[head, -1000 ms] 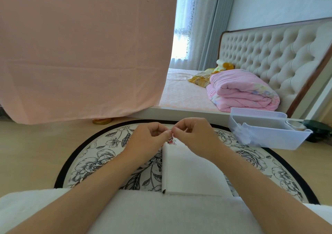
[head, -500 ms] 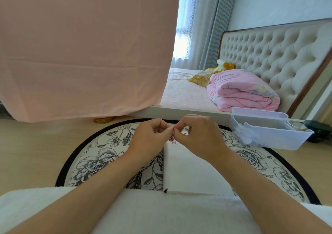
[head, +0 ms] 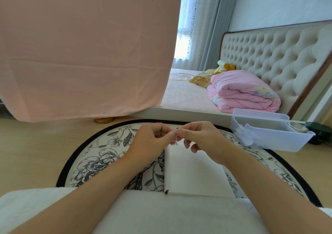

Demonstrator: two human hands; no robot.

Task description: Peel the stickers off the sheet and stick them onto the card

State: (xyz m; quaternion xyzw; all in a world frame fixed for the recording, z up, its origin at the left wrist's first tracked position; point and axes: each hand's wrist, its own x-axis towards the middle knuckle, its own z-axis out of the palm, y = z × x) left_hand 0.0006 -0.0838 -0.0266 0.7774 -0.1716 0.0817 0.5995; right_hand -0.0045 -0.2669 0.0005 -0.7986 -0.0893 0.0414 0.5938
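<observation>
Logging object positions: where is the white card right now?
Head view, centre: the white card lies on the round floral mat, its far end beneath the left hand and right hand.

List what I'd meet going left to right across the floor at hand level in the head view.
In order: gold lid → left hand → sticker → right hand → bin → dark object.

Your right hand (head: 203,138) changes most. 1 s ago its lower fingers (head: 195,147) are curled tight into the palm; now they uncurl and spread downward, apart from each other. Only thumb & forefinger stay closed at the tip. The sticker (head: 173,141) shows a bit more below the fingertips vs. before. A thin pale loop now appears at its upper right edge, too small to say what it is.
</observation>
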